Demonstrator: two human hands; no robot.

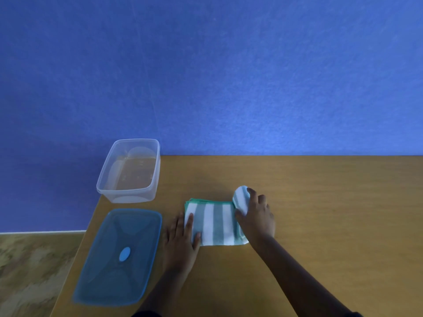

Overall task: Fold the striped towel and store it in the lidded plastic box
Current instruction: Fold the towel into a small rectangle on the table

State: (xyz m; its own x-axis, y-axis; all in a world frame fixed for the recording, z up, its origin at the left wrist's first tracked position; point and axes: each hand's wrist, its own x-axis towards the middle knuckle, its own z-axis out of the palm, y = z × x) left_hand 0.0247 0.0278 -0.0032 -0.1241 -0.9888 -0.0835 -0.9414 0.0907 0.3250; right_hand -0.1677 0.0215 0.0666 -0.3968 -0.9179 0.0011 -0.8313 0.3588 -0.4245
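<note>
Nearest the camera, the blue lid (119, 257) lies flat at the left edge of the wooden table (320, 213), off its box, with a light blue oval knob at its middle. Just right of it the left hand (180, 241) rests palm down with fingers spread, holding nothing; its fingertips press on the left edge of the striped towel (214, 223). The towel lies folded on the table between the two hands, in green and white stripes with a green hem along its far side. The right hand (257, 216) is at the towel's right end, fingers curled and closed on a turned-up flap of the cloth, which stands lifted and curved above the flat part. Farther back and to the left, the clear plastic box (128, 172) stands open at the table's corner, apart from the towel, against the blue wall (206, 76)
</note>
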